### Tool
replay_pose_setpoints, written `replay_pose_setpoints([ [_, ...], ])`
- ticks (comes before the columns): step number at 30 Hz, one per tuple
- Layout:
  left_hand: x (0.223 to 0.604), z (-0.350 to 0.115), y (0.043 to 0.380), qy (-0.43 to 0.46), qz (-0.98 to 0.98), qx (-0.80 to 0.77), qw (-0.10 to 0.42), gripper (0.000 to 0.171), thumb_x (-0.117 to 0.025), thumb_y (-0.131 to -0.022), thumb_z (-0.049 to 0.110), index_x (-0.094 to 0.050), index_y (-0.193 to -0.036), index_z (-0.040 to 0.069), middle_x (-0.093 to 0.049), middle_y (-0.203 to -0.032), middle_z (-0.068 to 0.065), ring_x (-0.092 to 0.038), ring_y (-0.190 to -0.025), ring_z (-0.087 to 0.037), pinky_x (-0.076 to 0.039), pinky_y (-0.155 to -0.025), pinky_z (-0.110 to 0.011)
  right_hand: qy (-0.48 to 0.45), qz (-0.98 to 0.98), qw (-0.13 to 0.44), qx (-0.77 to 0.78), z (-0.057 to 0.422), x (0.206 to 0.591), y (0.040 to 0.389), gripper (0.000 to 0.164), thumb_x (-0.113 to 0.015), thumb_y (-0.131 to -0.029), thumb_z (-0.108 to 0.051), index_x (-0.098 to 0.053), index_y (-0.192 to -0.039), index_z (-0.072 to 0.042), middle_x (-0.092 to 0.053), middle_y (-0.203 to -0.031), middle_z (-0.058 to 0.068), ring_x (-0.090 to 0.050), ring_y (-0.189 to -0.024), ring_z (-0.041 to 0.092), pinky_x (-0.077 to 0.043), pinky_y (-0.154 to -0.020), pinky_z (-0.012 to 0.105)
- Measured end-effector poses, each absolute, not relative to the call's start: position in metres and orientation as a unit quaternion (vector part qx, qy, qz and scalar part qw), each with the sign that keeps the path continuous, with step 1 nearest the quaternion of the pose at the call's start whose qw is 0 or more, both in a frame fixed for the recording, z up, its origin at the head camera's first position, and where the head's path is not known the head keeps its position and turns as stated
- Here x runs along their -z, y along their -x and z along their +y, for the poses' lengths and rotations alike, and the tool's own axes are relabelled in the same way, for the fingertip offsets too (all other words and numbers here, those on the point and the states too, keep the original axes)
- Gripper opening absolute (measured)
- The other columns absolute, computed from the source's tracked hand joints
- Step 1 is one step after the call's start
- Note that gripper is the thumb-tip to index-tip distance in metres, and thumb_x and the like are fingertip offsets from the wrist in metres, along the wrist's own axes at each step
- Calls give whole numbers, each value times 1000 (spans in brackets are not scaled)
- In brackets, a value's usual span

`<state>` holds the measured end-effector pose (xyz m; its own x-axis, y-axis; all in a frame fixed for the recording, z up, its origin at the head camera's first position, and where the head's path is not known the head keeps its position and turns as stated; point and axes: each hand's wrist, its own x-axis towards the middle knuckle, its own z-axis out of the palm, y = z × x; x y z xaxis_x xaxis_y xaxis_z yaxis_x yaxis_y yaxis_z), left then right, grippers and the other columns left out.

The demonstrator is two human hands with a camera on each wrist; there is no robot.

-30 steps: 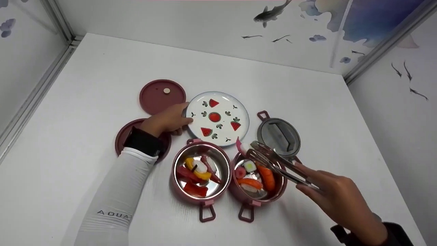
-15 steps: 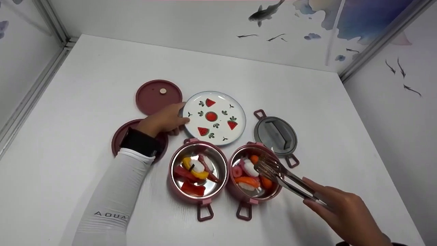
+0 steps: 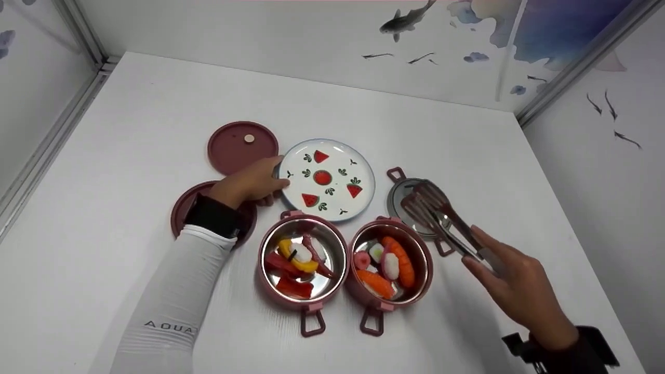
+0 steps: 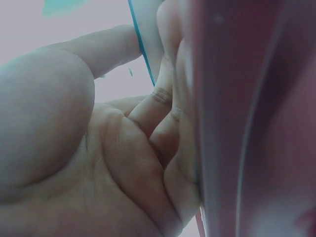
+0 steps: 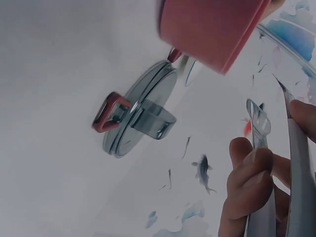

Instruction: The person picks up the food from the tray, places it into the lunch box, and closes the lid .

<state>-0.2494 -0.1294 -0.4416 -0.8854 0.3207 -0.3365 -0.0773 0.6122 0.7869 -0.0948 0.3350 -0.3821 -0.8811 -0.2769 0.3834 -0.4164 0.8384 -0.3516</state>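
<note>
1. Up front, the right hand [image 3: 519,291] grips a pair of metal tongs [image 3: 441,215], fingers and thumb curled round the arms; the tong tips hang apart and empty above the grey lid [image 3: 415,200], which lies flat with a red loop handle showing at its far edge.
2. Just left of the tongs stands the right pink pot [image 3: 390,262], holding toy sushi pieces [image 3: 387,267]: salmon strips, a white piece and a small pink roll.
3. Touching it on the left is the left pink pot [image 3: 303,259], with yellow, red and white toy food [image 3: 298,262] inside.
4. Behind both pots lies a watermelon-patterned plate [image 3: 332,179]; the left hand [image 3: 252,183] pinches its left rim, thumb on top, fingers curled beneath, as the left wrist view shows close up.
5. Two dark red lids lie left of the plate: the far red lid [image 3: 241,146] beside the fingertips, the near red lid [image 3: 182,208] partly under the wrist.
6. Writing: the white sleeve [image 3: 171,296] reads "AQUA", cut off at the fold. A black band sits at the left wrist.
</note>
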Motion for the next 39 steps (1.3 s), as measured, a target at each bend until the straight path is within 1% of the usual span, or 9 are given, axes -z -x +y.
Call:
replay_pose_setpoints([
  [2,441,-130,249,-70,867,-436,231,35,-56,-101,23,-45,-133,14,-64,-82,-10,-61,-56,-17,-52,-52,-27,-177,-944,172,-220,339,387,112,60,-80,-84,-11,-60,-140,-15,-71,-122,17,-68,-108,30,-33,-89,-2],
  [3,441,-130,249,-70,867,-436,231,36,-56,-101,23,-45,-134,14,-64,-82,-10,-61,-56,-17,-52,-53,-28,-173,-943,176,-222,341,389,121,57,-79,-85,-12,-60,-139,-12,-70,-122,19,-68,-108,34,-37,-87,2],
  [6,443,-131,249,-67,867,-437,230,38,-57,-101,23,-44,-136,14,-65,-81,-10,-61,-56,-17,-52,-52,-28,-141,-953,156,-217,348,395,149,53,-74,-90,-21,-58,-139,-6,-70,-117,24,-69,-100,41,-51,-81,28],
  [10,446,-130,249,-69,865,-439,231,36,-57,-101,22,-45,-135,15,-64,-81,-10,-61,-55,-17,-52,-51,-28,-90,-973,87,-196,357,403,181,59,-65,-96,-37,-53,-141,-2,-69,-109,28,-67,-90,45,-49,-72,58],
  [16,447,-130,250,-77,870,-432,225,38,-57,-101,23,-44,-135,14,-64,-80,-9,-61,-54,-16,-52,-51,-28,-51,-982,28,-179,370,415,214,69,-53,-101,-48,-42,-146,2,-63,-117,34,-65,-95,47,-50,-73,59],
  [22,446,-131,249,-79,875,-424,220,39,-58,-101,24,-45,-135,12,-64,-80,-9,-62,-54,-16,-52,-51,-28,-45,-984,11,-172,377,429,238,66,-50,-103,-42,-39,-144,7,-62,-113,37,-64,-96,50,-50,-74,60],
  [27,447,-130,250,-75,873,-426,225,48,-57,-101,24,-39,-143,12,-65,-80,-9,-62,-54,-16,-52,-51,-28,-32,-985,-25,-165,379,437,250,68,-47,-104,-41,-33,-144,12,-58,-112,40,-60,-100,54,-49,-77,62],
  [35,445,-130,250,-78,873,-428,220,39,-58,-101,25,-44,-135,13,-65,-80,-8,-61,-54,-16,-52,-52,-28,-14,-986,-68,-155,376,441,262,70,-41,-106,-37,-16,-147,14,-46,-119,48,-53,-106,63,-45,-86,70],
  [39,443,-131,250,-77,872,-430,220,39,-58,-101,25,-44,-136,13,-65,-80,-8,-61,-54,-16,-52,-52,-27,-16,-989,-77,-126,374,442,266,73,-37,-107,-35,-5,-150,15,-42,-120,53,-54,-100,66,-46,-82,70],
])
